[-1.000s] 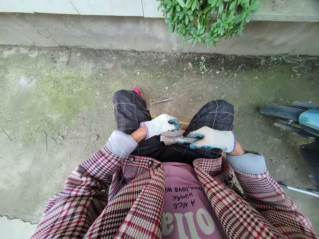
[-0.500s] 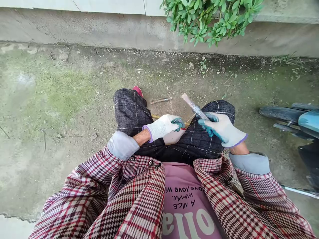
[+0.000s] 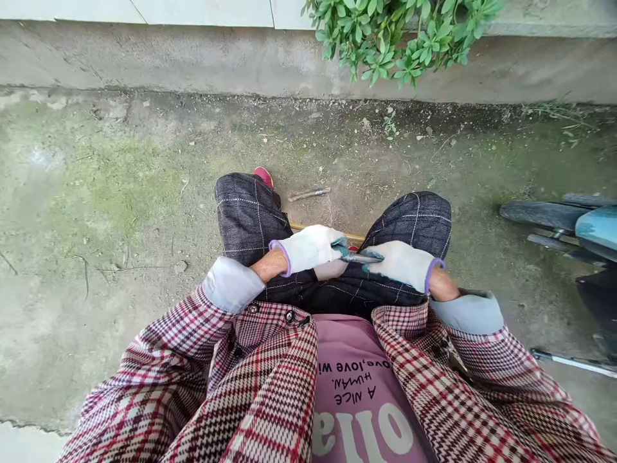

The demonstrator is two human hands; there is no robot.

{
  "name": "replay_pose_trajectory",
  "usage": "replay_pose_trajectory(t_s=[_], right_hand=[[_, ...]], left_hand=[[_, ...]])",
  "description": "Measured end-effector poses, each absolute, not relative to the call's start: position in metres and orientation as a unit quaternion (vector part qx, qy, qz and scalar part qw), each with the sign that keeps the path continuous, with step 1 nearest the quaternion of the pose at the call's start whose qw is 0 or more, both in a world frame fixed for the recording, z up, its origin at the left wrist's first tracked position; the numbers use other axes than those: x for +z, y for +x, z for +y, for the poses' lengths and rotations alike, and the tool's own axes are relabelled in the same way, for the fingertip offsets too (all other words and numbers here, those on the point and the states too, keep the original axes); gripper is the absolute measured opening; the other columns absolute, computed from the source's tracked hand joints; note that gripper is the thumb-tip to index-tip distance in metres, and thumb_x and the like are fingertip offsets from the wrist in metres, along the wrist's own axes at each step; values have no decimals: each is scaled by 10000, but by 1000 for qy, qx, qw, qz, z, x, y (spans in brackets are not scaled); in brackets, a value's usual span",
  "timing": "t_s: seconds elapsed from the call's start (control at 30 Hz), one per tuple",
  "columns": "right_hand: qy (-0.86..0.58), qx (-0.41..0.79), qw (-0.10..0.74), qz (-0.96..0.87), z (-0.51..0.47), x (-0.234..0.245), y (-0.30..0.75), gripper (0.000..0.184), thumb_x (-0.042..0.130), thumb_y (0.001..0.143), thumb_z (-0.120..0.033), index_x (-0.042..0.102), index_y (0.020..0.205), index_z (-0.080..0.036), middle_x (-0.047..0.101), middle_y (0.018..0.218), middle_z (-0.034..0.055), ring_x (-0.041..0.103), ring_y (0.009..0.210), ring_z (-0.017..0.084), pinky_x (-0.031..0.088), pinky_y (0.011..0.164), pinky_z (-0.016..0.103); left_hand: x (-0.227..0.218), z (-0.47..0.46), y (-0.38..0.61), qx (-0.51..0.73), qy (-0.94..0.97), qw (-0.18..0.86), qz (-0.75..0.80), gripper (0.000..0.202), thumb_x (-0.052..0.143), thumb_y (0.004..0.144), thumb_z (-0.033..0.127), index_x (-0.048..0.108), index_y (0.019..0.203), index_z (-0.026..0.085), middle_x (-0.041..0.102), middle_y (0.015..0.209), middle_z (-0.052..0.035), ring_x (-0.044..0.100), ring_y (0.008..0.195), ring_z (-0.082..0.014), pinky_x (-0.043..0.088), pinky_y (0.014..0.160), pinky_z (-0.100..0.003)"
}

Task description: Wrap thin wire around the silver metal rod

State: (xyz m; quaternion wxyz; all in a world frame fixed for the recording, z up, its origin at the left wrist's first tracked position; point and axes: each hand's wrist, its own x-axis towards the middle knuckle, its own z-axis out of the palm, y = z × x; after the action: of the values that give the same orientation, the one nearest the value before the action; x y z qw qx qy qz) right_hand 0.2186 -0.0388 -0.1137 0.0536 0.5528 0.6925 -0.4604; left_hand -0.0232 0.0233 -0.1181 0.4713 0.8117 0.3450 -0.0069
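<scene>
Both my hands wear white knit gloves with teal palms and purple cuffs. My left hand (image 3: pixel 313 249) and my right hand (image 3: pixel 400 263) are close together above my lap. Between them lies a thin stick-like tool with a silvery-grey shaft (image 3: pixel 357 258), held nearly level. The fingers of my right hand are closed round its right part, and my left hand's curled fingers close on its left end. Its pale end is hidden now. On the ground beyond my lap lies a similar short stick (image 3: pixel 308 194) with a brown end and a silvery part.
A yellow strip (image 3: pixel 354 237) shows between my knees. Beyond stands a concrete wall base (image 3: pixel 193 61) with a leafy green bush (image 3: pixel 400 38) over it. To the right are a wheeled blue object (image 3: pixel 598 228) and a thin metal bar (image 3: pixel 573 361). Gravel dots the ground.
My right hand has come down and left, bringing the raised tool level and across to my left hand, which now grips its end. The stick on the ground stays put.
</scene>
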Motion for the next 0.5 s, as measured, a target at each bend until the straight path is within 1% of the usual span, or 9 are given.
replay_pose_trajectory(t_s=[0.1, 0.17, 0.23, 0.33, 0.37, 0.43, 0.5], right_hand=[[593, -427, 46, 681, -34, -114, 223, 193, 626, 872, -341, 779, 920, -234, 783, 858, 37, 677, 754, 214, 486, 692, 300], [624, -401, 36, 669, -30, -112, 228, 213, 617, 883, -341, 766, 965, -212, 784, 895, 63, 678, 789, 234, 477, 706, 317], [640, -389, 19, 663, -27, -111, 234, 218, 614, 885, -301, 759, 1000, -186, 785, 931, 94, 676, 820, 253, 468, 727, 334], [647, -386, -21, 657, -27, -109, 240, 177, 640, 864, -251, 751, 972, -166, 771, 909, 124, 655, 817, 258, 453, 723, 347], [649, -393, -41, 650, -28, -109, 241, 160, 654, 859, -258, 745, 956, -168, 761, 889, 121, 642, 801, 250, 451, 705, 342], [657, -442, -97, 604, -30, -106, 241, 169, 685, 864, -334, 723, 938, -187, 725, 830, 92, 601, 727, 212, 447, 631, 319], [653, -525, -147, 526, -32, -101, 240, 250, 720, 846, -444, 691, 910, -204, 665, 749, 46, 535, 613, 164, 426, 532, 291]], left_hand=[[-119, 19, -20, 23, 811, 467, 353, 143, 628, 900, 258, 725, 844, 169, 692, 755, -24, 629, 713, -158, 500, 725, -267], [-125, 19, -20, 56, 787, 508, 345, 144, 616, 900, 246, 718, 840, 164, 697, 766, -21, 628, 719, -150, 514, 730, -262], [-131, 19, -22, 76, 758, 554, 336, 148, 605, 896, 236, 717, 838, 159, 704, 781, -17, 629, 723, -141, 528, 735, -259], [-141, 19, -23, 78, 713, 611, 335, 139, 607, 880, 220, 724, 835, 160, 707, 776, -9, 627, 709, -132, 543, 734, -263], [-143, 19, -22, 76, 702, 623, 337, 135, 611, 875, 215, 726, 834, 160, 709, 773, -9, 628, 705, -131, 547, 734, -265], [-148, 18, -20, 71, 688, 637, 341, 132, 611, 870, 205, 728, 843, 151, 720, 777, -18, 638, 708, -131, 555, 737, -267], [-151, 20, -19, 69, 676, 648, 343, 128, 616, 859, 194, 728, 868, 133, 739, 803, -38, 656, 730, -135, 561, 753, -270]])
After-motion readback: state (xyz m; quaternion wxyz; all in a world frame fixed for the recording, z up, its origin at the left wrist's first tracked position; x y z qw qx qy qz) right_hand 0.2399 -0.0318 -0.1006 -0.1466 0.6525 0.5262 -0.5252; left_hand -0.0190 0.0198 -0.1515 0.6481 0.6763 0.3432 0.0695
